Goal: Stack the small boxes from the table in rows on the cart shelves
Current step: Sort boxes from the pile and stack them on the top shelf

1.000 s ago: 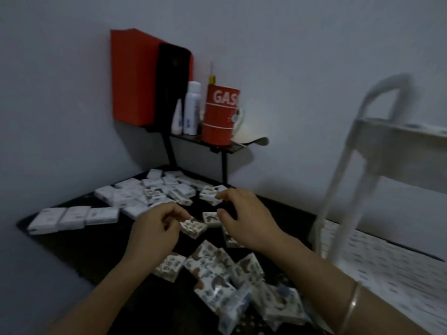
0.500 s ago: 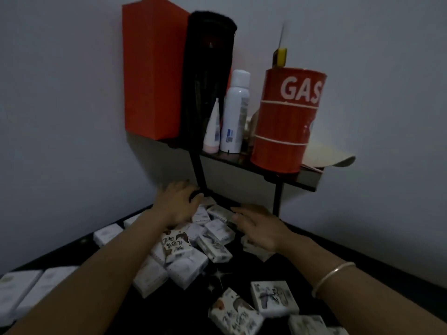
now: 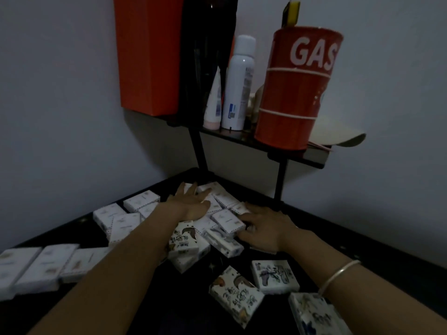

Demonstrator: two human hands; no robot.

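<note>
my left grip (image 3: 191, 204) and right grip (image 3: 264, 229) both lie flat, fingers apart, clamped on nothing, on the small boxes (image 3: 227, 221) heaped mid-frame on the counter (image 3: 333, 238), so I figure I rake them together, square up a few, then pinch one tidy stack.

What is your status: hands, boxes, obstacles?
Left hand flat on boxes. Right hand touching boxes beside it. None lifted. Shelf overhangs them.
</note>
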